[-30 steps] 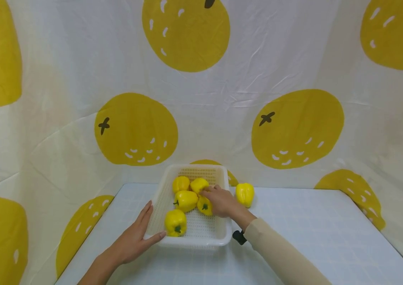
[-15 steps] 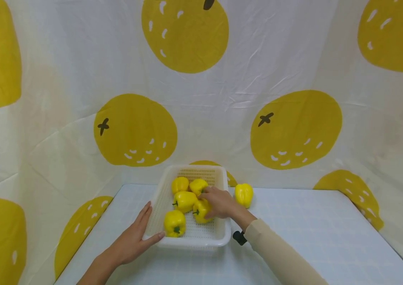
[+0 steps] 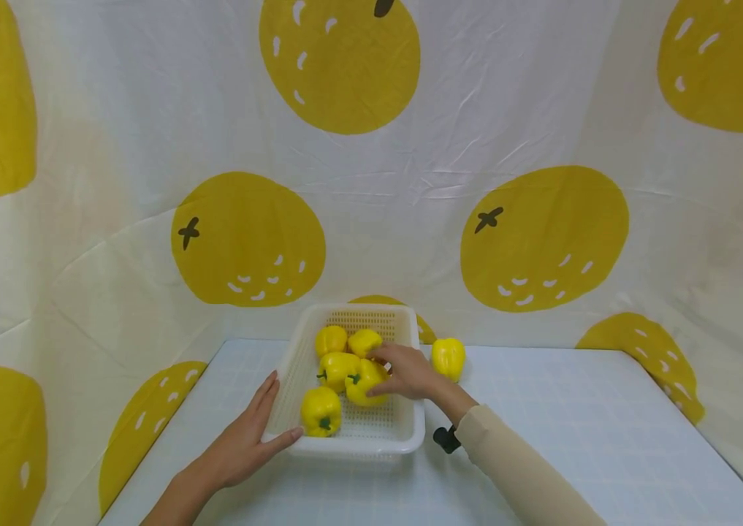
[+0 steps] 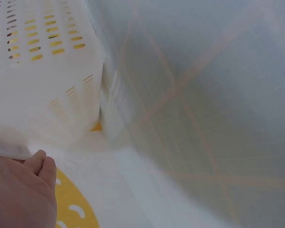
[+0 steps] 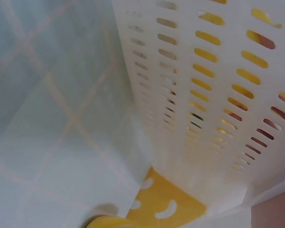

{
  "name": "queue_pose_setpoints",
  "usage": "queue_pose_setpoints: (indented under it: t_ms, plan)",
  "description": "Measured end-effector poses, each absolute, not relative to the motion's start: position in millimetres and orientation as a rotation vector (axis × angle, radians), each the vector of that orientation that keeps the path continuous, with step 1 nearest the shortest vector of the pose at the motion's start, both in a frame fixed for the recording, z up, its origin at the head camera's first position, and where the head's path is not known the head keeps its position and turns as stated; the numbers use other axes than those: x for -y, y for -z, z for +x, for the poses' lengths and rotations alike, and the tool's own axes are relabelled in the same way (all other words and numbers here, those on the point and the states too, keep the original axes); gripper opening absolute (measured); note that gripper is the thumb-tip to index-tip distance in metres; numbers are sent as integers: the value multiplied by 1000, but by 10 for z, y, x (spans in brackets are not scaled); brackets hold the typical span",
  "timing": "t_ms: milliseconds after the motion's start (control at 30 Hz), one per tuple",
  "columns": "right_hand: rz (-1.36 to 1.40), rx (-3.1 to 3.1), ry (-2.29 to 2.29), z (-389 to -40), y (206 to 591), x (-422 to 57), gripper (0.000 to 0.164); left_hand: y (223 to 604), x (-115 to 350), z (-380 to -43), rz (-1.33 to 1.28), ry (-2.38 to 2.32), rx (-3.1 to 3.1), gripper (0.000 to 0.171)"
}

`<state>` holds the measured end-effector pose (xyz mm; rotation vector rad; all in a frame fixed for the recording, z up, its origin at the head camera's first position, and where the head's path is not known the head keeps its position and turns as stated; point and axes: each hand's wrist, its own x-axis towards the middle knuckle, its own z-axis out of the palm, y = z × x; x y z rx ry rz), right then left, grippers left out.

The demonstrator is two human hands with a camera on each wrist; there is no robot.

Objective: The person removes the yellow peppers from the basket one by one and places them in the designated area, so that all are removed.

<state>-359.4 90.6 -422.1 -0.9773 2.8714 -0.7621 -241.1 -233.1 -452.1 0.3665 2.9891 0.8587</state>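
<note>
Inside the white plastic basket (image 3: 413,431) lie several yellow bell peppers, one of them a front-left bell pepper (image 3: 321,411). My right hand (image 3: 407,371) reaches over the basket's right side and holds a bell pepper (image 3: 364,381) with a green stem, thumb in front and fingers behind. Against the basket's front-left corner rests my left hand (image 3: 249,438), fingers straight along the left side and thumb at the front rim. In the left wrist view, the fingertips of the left hand (image 4: 23,190) are right at the rim. Through the slots in the right wrist view, yellow shows.
Outside the basket, another yellow bell pepper (image 3: 448,359) stands on the table (image 3: 575,438) to the right. A black device (image 3: 446,439) shows beneath the right wrist. Behind the table hangs a white cloth (image 3: 397,219) printed with large yellow fruit.
The pepper at my right hand has shifted left and turned, so more of it shows and its stem points up-left. The left hand and basket stay in place.
</note>
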Motion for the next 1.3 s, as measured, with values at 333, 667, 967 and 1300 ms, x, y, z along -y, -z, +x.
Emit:
queue_pose_setpoints:
  t_ms: [333, 667, 967, 1300]
  plan:
    - [-959, -2723, 1237, -3653, 4244, -1002, 63, 4493, 2319, -2407, 373, -848, -3002, 108]
    - [-746, -2501, 1627, -3679, 4189, -1102, 57, 4458, 2301, -2424, 352, -830, -2977, 109]
    - [-427, -2482, 1780, -3504, 3994, -1180, 60, 4505, 2337, -2402, 364, -829, -2986, 108]
    - [-324, -2503, 1766, -3412, 3810, -1431, 58, 4507, 2342, -2390, 424, -829, -3027, 108]
